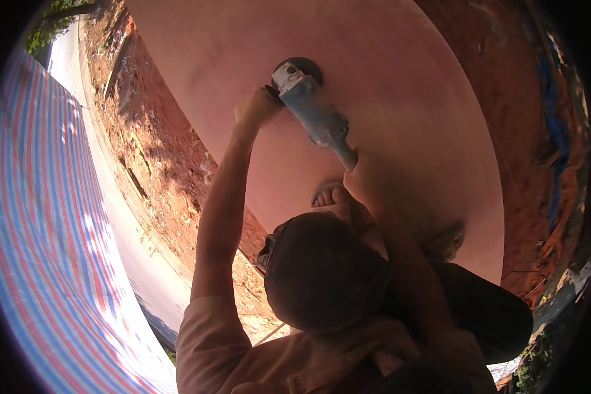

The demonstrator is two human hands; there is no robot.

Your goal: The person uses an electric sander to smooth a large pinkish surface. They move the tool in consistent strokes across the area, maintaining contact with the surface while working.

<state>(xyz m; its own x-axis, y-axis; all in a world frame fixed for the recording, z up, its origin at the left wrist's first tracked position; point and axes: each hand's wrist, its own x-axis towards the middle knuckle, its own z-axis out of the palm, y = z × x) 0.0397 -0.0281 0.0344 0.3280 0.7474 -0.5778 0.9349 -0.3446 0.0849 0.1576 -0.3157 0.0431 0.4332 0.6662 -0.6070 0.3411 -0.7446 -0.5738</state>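
Observation:
An angle grinder (314, 113) with a blue body and grey metal head lies slantwise over a broad reddish slab (400, 79). Its dark round disc (306, 66) is against or just above the slab; I cannot tell which. My left hand (257, 108) is closed round the black side handle by the head. At the rear end of the body, my right hand (361, 174) grips the tool, its fingers partly lost in dust and shadow. Bare toes (331, 197) in footwear rest on the slab below the grinder. A dark rounded shape (328, 272) hides part of the slab.
Red earth with scraps (154, 141) borders the slab on the left, beside a pale paved strip (121, 190). A striped blue, red and white sheet (43, 217) hangs at far left. Another shoe (445, 241) is on the slab. Blue material (555, 131) lies at far right.

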